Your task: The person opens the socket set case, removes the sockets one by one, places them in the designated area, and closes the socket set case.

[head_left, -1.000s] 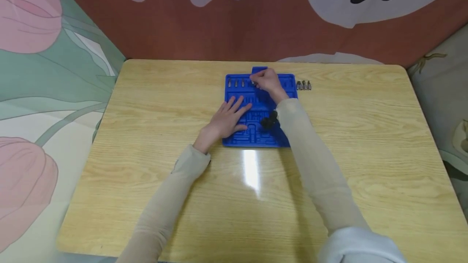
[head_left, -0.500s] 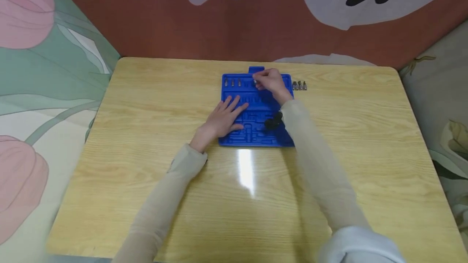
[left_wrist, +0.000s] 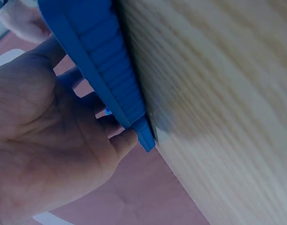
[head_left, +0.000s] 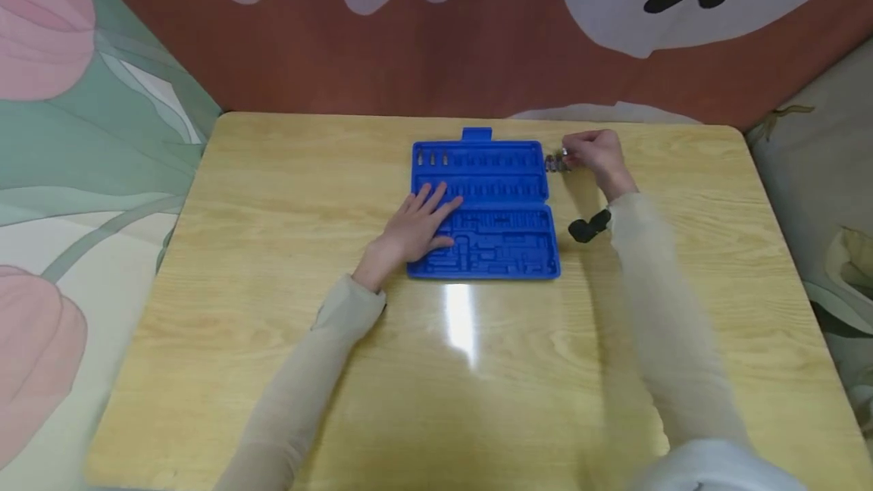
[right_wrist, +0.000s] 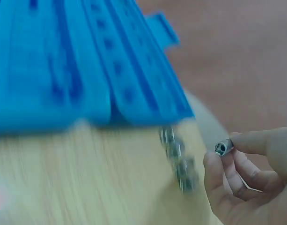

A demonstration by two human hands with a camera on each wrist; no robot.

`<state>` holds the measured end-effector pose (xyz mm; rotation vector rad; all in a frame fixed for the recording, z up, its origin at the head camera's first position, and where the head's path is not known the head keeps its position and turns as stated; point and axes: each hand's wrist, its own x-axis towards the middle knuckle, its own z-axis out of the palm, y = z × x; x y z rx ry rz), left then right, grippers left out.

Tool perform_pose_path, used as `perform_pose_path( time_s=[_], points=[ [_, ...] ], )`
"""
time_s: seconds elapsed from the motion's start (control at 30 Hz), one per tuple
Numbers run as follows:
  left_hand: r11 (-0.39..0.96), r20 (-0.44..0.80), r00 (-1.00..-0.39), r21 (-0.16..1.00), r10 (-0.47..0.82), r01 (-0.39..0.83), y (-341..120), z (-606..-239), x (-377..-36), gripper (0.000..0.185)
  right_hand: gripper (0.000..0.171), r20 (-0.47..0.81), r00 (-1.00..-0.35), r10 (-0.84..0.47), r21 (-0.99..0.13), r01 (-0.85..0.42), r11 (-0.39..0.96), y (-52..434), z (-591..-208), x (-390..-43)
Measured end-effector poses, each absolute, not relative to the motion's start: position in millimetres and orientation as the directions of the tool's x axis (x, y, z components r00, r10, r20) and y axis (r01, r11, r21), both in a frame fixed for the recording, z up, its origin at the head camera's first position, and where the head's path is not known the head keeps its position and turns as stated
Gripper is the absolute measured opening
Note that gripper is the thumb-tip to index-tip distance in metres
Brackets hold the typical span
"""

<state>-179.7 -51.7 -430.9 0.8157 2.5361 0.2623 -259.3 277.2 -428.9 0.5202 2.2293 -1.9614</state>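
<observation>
A blue plastic tool case (head_left: 508,241) lies unfolded on the table, full of moulded recesses. Three small metal sockets (head_left: 433,158) stand in its far row, at the left. Fingers spread, my left hand (head_left: 416,226) rests on the case's left side; the left wrist view has its palm (left_wrist: 54,126) beside the case's edge (left_wrist: 99,89). Just past the far right corner, my right hand (head_left: 599,157) pinches a small metal socket (right_wrist: 223,147) between thumb and forefinger, its hollow end showing. Below it, several loose sockets (right_wrist: 178,159) lie in a row on the table.
The wooden table (head_left: 273,195) reaches well past the case on both sides. A reddish patterned wall (head_left: 491,59) rises behind its far edge. A black device (head_left: 588,227) sticks out from my right wrist.
My right hand has moved right, from above the case's far row to the loose sockets beside it, with a socket between its fingers. My left hand has stayed on the case.
</observation>
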Motion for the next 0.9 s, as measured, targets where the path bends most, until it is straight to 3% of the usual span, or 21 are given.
perform_pose_path(
  time_s=[0.17, 0.33, 0.53, 0.9],
  points=[
    [0.802, -0.358, -0.719, 0.324, 0.595, 0.503, -50.8, -431.8, -178.0, 0.070, 0.025, -0.336, -0.912, 0.235, -0.902, 0.383, 0.197, 304.5, -439.8, -252.4],
    [0.804, -0.365, -0.718, 0.314, 0.592, 0.504, -51.2, -432.5, -178.8, 0.071, 0.021, -0.324, -0.910, 0.258, -0.877, 0.391, 0.278, 306.7, -449.9, -255.9],
    [0.806, -0.371, -0.717, 0.306, 0.591, 0.506, -50.3, -432.0, -180.2, 0.071, 0.029, -0.323, -0.909, 0.262, -0.836, 0.404, 0.372, 305.2, -452.3, -255.3],
    [0.808, -0.377, -0.715, 0.308, 0.589, 0.503, -50.3, -430.7, -180.4, 0.071, 0.029, -0.185, -0.937, 0.297, -0.749, 0.330, 0.574, 299.0, -460.7, -251.3]
  ],
)
